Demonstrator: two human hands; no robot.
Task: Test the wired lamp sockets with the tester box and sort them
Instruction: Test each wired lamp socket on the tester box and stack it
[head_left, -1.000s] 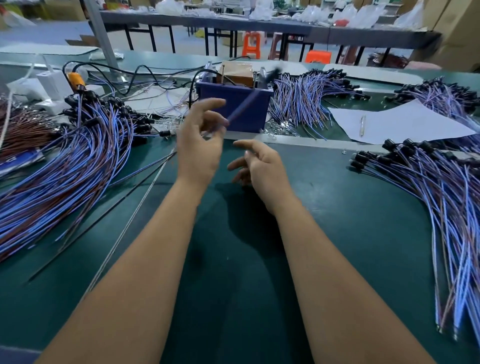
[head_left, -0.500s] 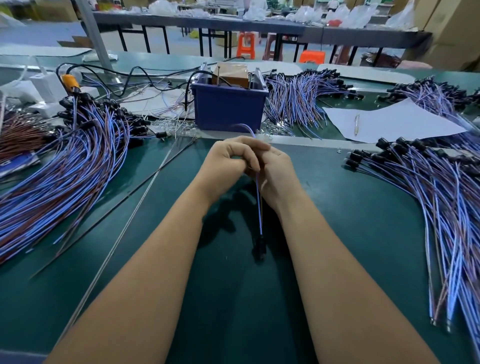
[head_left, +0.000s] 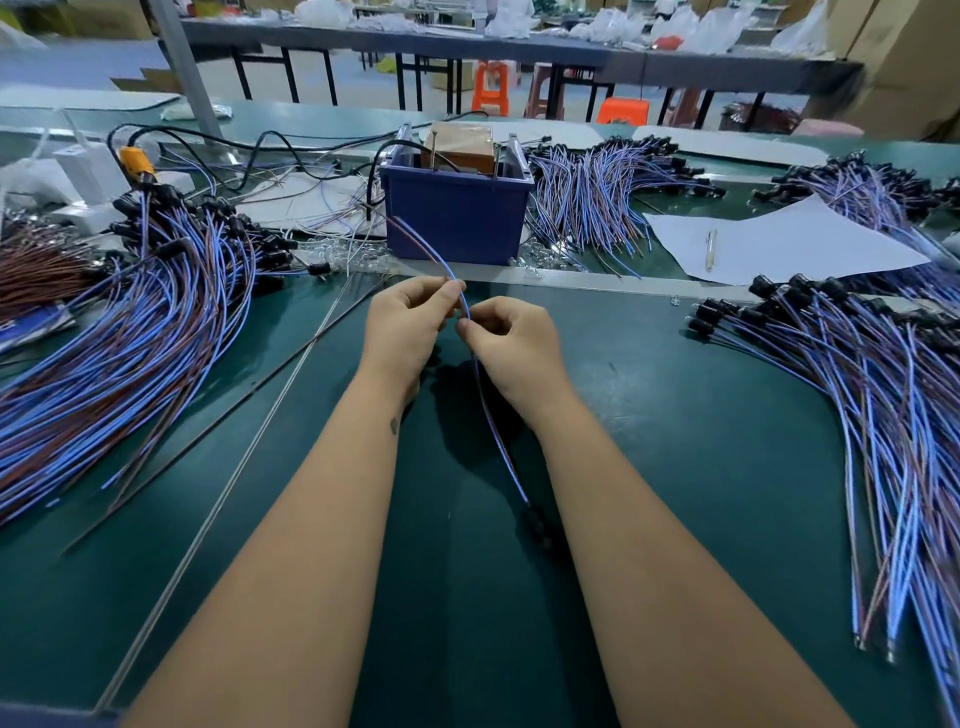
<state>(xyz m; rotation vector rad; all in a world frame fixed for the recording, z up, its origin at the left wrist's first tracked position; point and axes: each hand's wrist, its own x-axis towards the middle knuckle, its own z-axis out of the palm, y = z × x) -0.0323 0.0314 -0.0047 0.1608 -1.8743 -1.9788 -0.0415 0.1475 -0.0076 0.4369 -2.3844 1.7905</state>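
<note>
Head view: both hands met over the mat (head_left: 675, 426), just short of its far edge. The left hand (head_left: 405, 327) and right hand (head_left: 511, 340) each pinched one wire (head_left: 485, 410); its socket (head_left: 537, 522) lay between the forearms. The box (head_left: 457, 213) stood just beyond. Bundles flanked left (head_left: 119, 353) and right (head_left: 883, 395), with bare mat around the forearms.

You are in a factory assembly hall. Your green surface (head_left: 675, 415) carries heaps of blue and brown wired sockets (head_left: 130, 338), more bundles (head_left: 883, 374) to your right, and a blue tester box (head_left: 457, 218) at the back. Beyond stand long work tables (head_left: 467, 44) piled with plastic bags (head_left: 701, 23), orange stools (head_left: 488, 85) and cardboard cartons (head_left: 914, 62).
</note>
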